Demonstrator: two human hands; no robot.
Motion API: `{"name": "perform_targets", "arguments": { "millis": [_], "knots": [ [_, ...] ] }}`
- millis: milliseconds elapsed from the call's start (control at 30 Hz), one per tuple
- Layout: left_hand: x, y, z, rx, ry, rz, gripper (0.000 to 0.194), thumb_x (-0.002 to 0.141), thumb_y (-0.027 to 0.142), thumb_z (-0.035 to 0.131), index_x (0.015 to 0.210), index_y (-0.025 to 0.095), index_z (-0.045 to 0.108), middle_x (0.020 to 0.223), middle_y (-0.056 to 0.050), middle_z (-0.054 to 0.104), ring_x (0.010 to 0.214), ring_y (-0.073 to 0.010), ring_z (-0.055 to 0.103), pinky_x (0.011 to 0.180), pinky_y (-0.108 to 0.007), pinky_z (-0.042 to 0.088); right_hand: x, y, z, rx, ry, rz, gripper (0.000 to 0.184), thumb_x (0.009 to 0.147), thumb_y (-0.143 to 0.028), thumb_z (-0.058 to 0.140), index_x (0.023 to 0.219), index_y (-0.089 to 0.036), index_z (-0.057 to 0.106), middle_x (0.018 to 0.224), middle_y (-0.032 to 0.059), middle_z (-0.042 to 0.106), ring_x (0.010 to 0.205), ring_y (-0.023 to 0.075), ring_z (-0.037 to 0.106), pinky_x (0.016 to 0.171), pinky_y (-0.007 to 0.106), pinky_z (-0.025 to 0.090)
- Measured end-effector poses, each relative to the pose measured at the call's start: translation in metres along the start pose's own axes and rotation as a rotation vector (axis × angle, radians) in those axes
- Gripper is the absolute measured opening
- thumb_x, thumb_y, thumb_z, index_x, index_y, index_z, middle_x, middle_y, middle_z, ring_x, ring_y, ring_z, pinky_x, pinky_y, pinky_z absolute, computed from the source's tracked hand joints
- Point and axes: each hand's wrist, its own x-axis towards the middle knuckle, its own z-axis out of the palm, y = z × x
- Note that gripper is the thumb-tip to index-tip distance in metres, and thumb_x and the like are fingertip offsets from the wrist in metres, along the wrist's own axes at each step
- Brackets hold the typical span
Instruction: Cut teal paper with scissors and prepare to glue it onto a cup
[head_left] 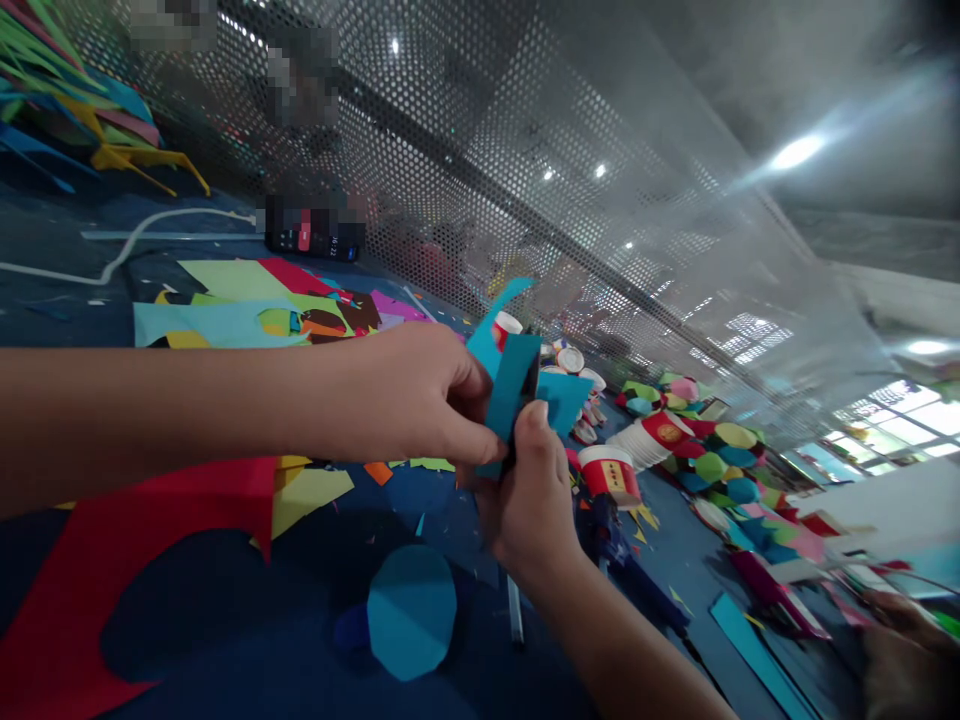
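Note:
My left hand (424, 395) comes in from the left, fingers closed, pinching a strip of blue paper (511, 385). My right hand (534, 505) grips the same paper from below, its thumb raised along the near side. Something dark shows behind the strip between my hands; I cannot make out what it is. More blue paper (566, 398) sticks out beyond my fingers. On the dark blue table below lies a roughly round blue paper piece (412, 612). A clear glue stick (514, 612) lies just under my right hand.
A red paper offcut (67, 570) and coloured scraps (232, 285) lie left, with a phone (311, 232) by the perforated screen (480, 150). Right are red-and-white paper cups (609, 478), a dark blue glue gun (637, 570) and another person's hand (904, 625).

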Motion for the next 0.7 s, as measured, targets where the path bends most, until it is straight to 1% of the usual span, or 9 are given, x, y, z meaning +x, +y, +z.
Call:
{"name": "perform_targets", "arguments": {
  "millis": [67,133,200,267,367,433,500,600,700],
  "knots": [
    [0.002,-0.002,0.001,-0.047,0.008,0.005,0.016,0.075,0.035,0.066,0.079,0.024,0.076,0.069,0.001,0.071,0.063,-0.0157,0.062,0.051,-0.023,0.039,0.002,-0.001,-0.001,-0.002,-0.029,-0.01,0.055,0.061,-0.074,0.078,0.074,-0.024,0.057,0.058,-0.0069,0.051,0.046,0.0098,0.045,0.037,0.02,0.034],
    [0.004,-0.004,0.0,-0.046,0.012,0.015,0.021,0.075,0.037,0.064,0.085,0.023,0.076,0.073,0.0,0.069,0.066,-0.0163,0.059,0.053,-0.023,0.037,0.005,-0.004,-0.001,0.015,-0.073,-0.04,0.053,0.067,-0.073,0.074,0.071,-0.024,0.055,0.055,-0.0077,0.047,0.044,0.0084,0.039,0.037,0.02,0.033],
    [0.007,-0.004,-0.001,0.037,0.017,-0.007,0.024,0.074,0.042,0.062,0.077,0.02,0.072,0.068,-0.001,0.063,0.06,-0.0158,0.053,0.05,-0.025,0.033,0.009,-0.007,0.0,0.029,-0.097,-0.061,0.053,0.073,-0.071,0.072,0.067,-0.024,0.049,0.051,-0.0089,0.041,0.04,0.0074,0.032,0.036,0.02,0.029],
    [0.009,-0.004,-0.003,0.139,0.055,-0.091,0.028,0.075,0.045,0.06,0.068,0.02,0.066,0.059,-0.001,0.054,0.054,-0.0151,0.045,0.047,-0.027,0.03,0.013,-0.01,0.0,0.058,-0.094,-0.061,0.054,0.075,-0.072,0.069,0.067,-0.024,0.048,0.048,-0.0101,0.037,0.038,0.0064,0.026,0.035,0.02,0.024],
    [0.013,-0.006,-0.006,0.198,0.093,-0.203,0.032,0.08,0.045,0.055,0.061,0.02,0.062,0.06,-0.002,0.052,0.054,-0.0158,0.046,0.049,-0.029,0.031,0.021,-0.013,-0.003,0.127,-0.063,-0.028,0.054,0.069,-0.068,0.076,0.066,-0.022,0.048,0.048,-0.0105,0.04,0.038,0.0052,0.029,0.036,0.019,0.025],
    [0.014,-0.008,-0.006,0.212,0.056,-0.22,0.032,0.08,0.044,0.054,0.06,0.02,0.062,0.062,-0.003,0.054,0.055,-0.0164,0.046,0.05,-0.03,0.03,0.024,-0.014,-0.006,0.126,-0.031,-0.026,0.052,0.062,-0.058,0.085,0.065,-0.021,0.048,0.053,-0.0084,0.049,0.041,0.0053,0.038,0.039,0.018,0.031],
    [0.014,-0.011,-0.005,0.221,-0.009,-0.214,0.03,0.079,0.043,0.055,0.061,0.021,0.061,0.063,-0.003,0.055,0.056,-0.0169,0.047,0.051,-0.03,0.031,0.025,-0.015,-0.009,0.082,-0.038,-0.054,0.048,0.061,-0.049,0.087,0.065,-0.02,0.05,0.059,-0.0059,0.057,0.044,0.0058,0.045,0.041,0.018,0.034],
    [0.014,-0.013,-0.004,0.196,-0.136,-0.106,0.03,0.084,0.042,0.048,0.07,0.02,0.064,0.078,-0.005,0.067,0.072,-0.019,0.057,0.063,-0.027,0.041,0.023,-0.016,-0.013,0.043,-0.116,-0.096,0.042,0.069,-0.049,0.082,0.065,-0.02,0.052,0.058,-0.0059,0.056,0.04,0.0042,0.038,0.04,0.018,0.031],
    [0.014,-0.013,-0.004,0.212,-0.176,-0.016,0.034,0.089,0.035,0.038,0.073,0.019,0.064,0.09,-0.008,0.07,0.089,-0.0202,0.062,0.078,-0.026,0.044,0.022,-0.014,-0.017,0.013,-0.188,-0.114,0.042,0.073,-0.053,0.078,0.068,-0.021,0.051,0.056,-0.0079,0.05,0.038,0.0035,0.032,0.038,0.018,0.027]
  ]
}}
